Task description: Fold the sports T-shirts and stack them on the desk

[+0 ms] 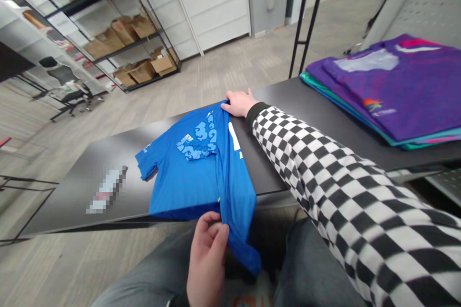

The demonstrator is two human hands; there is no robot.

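A blue T-shirt (183, 184) with light-blue cloud prints lies on a dark table, one short sleeve spread to the left. Its right side is folded over lengthwise in a strip, and the lower end of that strip hangs off the front edge. My left hand (208, 254) is closed at the hem, pinching the cloth between thumb and fingers. At the far end of the fold, my right hand (240, 104) has its thumb and forefinger closed on the shirt's upper edge, its other fingers partly raised. A black-and-white checkered sleeve covers my right arm.
Folded shirts, purple on top (414, 91), lie stacked at the table's right. A blurred, pixelated flat item (107, 189) rests on the table (82, 168) at the left. Beyond stand a black shelf rack (124, 41) with cardboard boxes and an office chair (66, 84).
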